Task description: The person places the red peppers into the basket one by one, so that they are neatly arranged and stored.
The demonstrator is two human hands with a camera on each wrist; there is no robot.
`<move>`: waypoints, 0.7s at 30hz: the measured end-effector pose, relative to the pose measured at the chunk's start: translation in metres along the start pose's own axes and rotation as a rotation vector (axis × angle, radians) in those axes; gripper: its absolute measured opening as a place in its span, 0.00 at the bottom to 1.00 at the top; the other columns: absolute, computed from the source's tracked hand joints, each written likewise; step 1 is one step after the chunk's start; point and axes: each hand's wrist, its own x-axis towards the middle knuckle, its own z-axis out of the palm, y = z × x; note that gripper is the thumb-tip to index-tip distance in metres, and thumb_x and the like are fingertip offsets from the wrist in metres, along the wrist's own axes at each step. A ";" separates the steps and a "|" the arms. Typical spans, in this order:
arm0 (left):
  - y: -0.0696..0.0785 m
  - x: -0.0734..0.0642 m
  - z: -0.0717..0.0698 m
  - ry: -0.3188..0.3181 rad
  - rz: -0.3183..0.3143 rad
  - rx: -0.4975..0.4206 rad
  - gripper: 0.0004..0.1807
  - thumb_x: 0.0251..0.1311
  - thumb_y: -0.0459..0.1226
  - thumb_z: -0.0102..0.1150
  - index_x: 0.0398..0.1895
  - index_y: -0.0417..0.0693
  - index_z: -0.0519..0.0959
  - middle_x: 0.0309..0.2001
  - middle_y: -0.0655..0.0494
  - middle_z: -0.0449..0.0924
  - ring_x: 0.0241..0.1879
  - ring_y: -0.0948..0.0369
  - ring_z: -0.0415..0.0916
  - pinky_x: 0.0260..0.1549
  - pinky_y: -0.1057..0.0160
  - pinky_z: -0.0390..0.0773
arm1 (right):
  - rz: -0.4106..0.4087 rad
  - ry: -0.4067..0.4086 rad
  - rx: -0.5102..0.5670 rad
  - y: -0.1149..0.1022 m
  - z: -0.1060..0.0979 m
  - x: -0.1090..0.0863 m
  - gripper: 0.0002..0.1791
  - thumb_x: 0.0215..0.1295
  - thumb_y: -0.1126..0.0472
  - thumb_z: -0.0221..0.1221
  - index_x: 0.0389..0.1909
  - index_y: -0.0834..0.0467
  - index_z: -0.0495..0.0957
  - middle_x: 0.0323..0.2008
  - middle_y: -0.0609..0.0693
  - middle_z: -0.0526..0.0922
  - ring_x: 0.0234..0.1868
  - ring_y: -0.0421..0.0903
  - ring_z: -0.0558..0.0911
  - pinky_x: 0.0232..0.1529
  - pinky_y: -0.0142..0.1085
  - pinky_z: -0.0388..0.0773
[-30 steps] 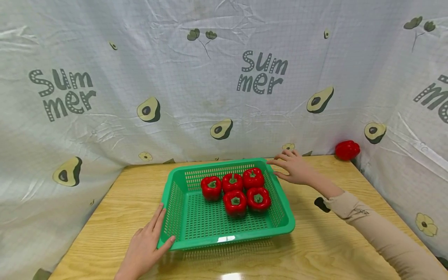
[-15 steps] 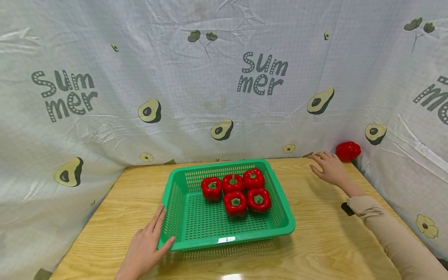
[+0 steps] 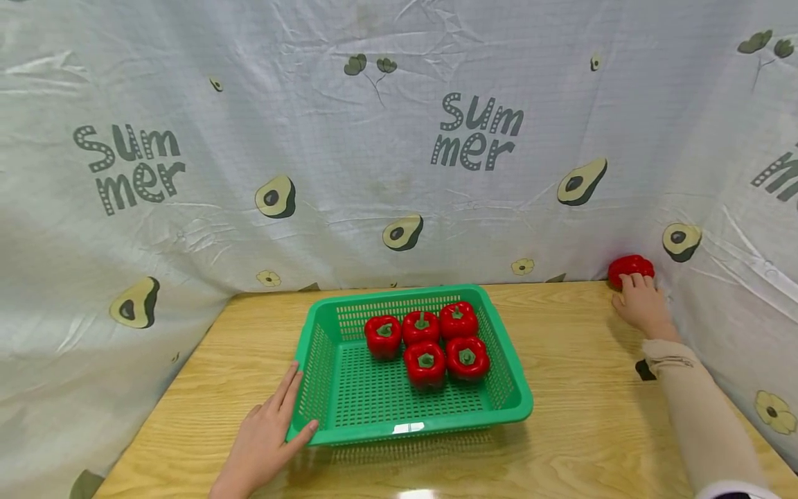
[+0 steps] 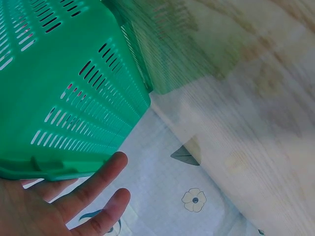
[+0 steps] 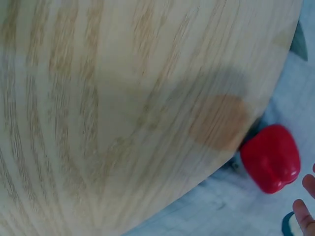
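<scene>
My left hand [image 3: 260, 438] rests at the near left corner of a green plastic basket [image 3: 408, 434], its fingers straight along the rim. In the left wrist view the fingers [image 4: 93, 189] lie spread beside the slotted basket wall [image 4: 83, 105]. Several red bell peppers [image 3: 426, 364] stand stem up inside the basket, toward its right side. At the far right corner of the table lies another red bell pepper [image 3: 630, 269]. My right hand [image 3: 645, 306] reaches over to it; in the right wrist view a narrow gap separates the fingertips [image 5: 309, 184] from that pepper [image 5: 271, 158].
A wooden table [image 3: 573, 388] carries the basket. Behind and at both sides hangs a pale cloth [image 3: 324, 173] printed with avocados and lettering. The far pepper sits at the table's corner, close against this cloth.
My right hand has moved from beside the basket's right rim across to the pepper at the far right corner. The left hand stays at the basket; the view has shifted slightly.
</scene>
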 end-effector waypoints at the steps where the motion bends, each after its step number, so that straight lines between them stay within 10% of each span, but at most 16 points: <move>1: 0.000 0.000 0.000 -0.001 0.002 -0.002 0.40 0.51 0.50 0.56 0.64 0.38 0.58 0.66 0.44 0.56 0.48 0.46 0.74 0.35 0.48 0.75 | 0.029 -0.016 0.004 0.004 0.001 -0.001 0.24 0.55 0.64 0.48 0.48 0.77 0.61 0.45 0.73 0.62 0.48 0.69 0.59 0.42 0.64 0.57; 21: 0.001 0.000 0.000 -0.013 -0.009 -0.001 0.41 0.51 0.51 0.57 0.64 0.39 0.58 0.66 0.45 0.56 0.48 0.47 0.75 0.34 0.49 0.75 | 0.250 -0.222 0.081 0.025 -0.006 0.020 0.41 0.55 0.58 0.51 0.59 0.81 0.45 0.57 0.79 0.50 0.57 0.74 0.48 0.48 0.73 0.45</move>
